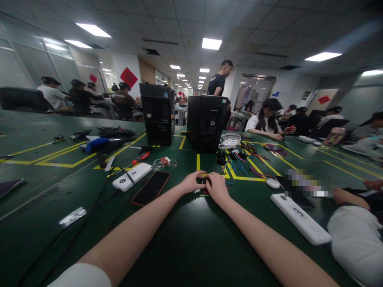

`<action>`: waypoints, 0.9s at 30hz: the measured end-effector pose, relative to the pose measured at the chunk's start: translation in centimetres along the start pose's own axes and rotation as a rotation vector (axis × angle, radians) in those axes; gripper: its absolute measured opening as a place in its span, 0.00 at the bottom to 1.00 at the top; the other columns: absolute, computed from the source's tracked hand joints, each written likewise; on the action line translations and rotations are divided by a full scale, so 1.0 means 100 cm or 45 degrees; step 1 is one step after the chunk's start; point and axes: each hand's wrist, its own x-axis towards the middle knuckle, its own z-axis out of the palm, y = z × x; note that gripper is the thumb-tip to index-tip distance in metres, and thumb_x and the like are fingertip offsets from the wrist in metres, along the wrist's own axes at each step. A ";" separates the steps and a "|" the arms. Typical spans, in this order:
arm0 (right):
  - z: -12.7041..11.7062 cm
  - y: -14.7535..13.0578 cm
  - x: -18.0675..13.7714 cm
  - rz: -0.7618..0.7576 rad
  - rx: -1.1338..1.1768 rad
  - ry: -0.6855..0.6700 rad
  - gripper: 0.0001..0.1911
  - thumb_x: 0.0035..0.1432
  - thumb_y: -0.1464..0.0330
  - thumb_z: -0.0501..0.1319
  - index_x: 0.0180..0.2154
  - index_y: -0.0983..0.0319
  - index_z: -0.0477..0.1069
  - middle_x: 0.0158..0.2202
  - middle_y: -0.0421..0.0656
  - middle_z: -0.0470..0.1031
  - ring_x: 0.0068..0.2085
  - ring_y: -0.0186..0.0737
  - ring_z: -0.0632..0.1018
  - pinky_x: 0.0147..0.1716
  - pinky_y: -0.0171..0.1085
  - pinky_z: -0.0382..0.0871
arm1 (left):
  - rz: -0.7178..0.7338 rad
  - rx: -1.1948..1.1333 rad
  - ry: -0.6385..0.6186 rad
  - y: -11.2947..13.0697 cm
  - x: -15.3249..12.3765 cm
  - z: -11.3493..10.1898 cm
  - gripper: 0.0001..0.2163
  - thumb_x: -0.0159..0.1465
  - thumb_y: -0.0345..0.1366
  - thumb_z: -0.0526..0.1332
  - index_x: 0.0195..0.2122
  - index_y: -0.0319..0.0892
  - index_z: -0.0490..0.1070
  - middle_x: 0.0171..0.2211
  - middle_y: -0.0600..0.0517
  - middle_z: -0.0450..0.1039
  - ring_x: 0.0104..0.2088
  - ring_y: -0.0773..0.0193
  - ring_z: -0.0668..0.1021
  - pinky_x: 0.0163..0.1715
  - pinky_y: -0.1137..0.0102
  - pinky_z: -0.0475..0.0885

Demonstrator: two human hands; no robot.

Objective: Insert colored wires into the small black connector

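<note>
Pinching a small dark part (204, 181) between them, the left hand (191, 182) and right hand (216, 186) meet out at arm's length on the green table (185, 239), just short of a yellow floor-style line (198, 161). Both hands are closed on the part, fingertips touching it from either side; what the part is cannot be told, it is too small. A few thin wires (203, 194) lie under and beside the hands, some seemingly running to the part. Judging by this, the fitting work is midway: the part is in hand, while a loose heap of coloured wires (239, 161) beyond the right hand lies unused.

Around the hands in the head view: a phone (151, 187) lies face up just left of the left hand, with a white power bank (132, 176) beside it and a red-handled screwdriver (140, 157) farther back. Two black boxes (157, 113) stand upright behind, one (206, 121) straight ahead of the hands, a white basket (229, 140) at its right. A second white power bank (301, 218) lies to the right, near another person's sleeve (356, 243). Nothing sits between the hands and the wire heap; the forearms have free table beneath them. Other people sit at tables farther off.
</note>
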 end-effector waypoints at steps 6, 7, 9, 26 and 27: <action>0.006 0.000 0.006 0.173 0.097 0.025 0.07 0.56 0.68 0.52 0.34 0.62 0.67 0.38 0.45 0.67 0.41 0.41 0.67 0.41 0.38 0.57 | -0.021 0.034 0.006 0.005 -0.001 -0.001 0.27 0.48 0.34 0.67 0.50 0.39 0.64 0.46 0.43 0.71 0.47 0.57 0.73 0.47 0.64 0.67; 0.007 0.000 0.005 0.174 0.092 0.030 0.07 0.56 0.69 0.52 0.33 0.62 0.67 0.38 0.45 0.67 0.42 0.41 0.67 0.41 0.39 0.57 | -0.027 0.044 0.006 0.006 -0.001 -0.001 0.27 0.48 0.35 0.67 0.50 0.39 0.64 0.46 0.43 0.71 0.47 0.57 0.73 0.47 0.64 0.67; 0.007 -0.002 0.005 0.167 0.077 0.053 0.06 0.56 0.70 0.51 0.33 0.62 0.66 0.39 0.45 0.66 0.43 0.42 0.67 0.43 0.40 0.57 | -0.032 0.071 0.007 0.007 -0.001 -0.001 0.27 0.48 0.35 0.67 0.50 0.39 0.64 0.46 0.43 0.71 0.47 0.57 0.73 0.48 0.64 0.66; -0.016 -0.007 -0.007 -0.468 0.205 -0.176 0.06 0.58 0.71 0.51 0.34 0.63 0.67 0.36 0.44 0.68 0.39 0.37 0.68 0.41 0.35 0.60 | -0.102 0.234 0.273 0.004 0.000 0.000 0.23 0.52 0.31 0.63 0.50 0.37 0.64 0.47 0.44 0.70 0.47 0.58 0.72 0.49 0.65 0.66; -0.020 -0.008 -0.008 -0.507 0.218 -0.231 0.06 0.58 0.70 0.52 0.34 0.63 0.67 0.36 0.44 0.69 0.40 0.36 0.69 0.41 0.35 0.61 | -0.103 0.240 0.272 0.004 0.000 -0.001 0.23 0.52 0.31 0.63 0.50 0.37 0.64 0.47 0.44 0.70 0.47 0.58 0.72 0.49 0.65 0.66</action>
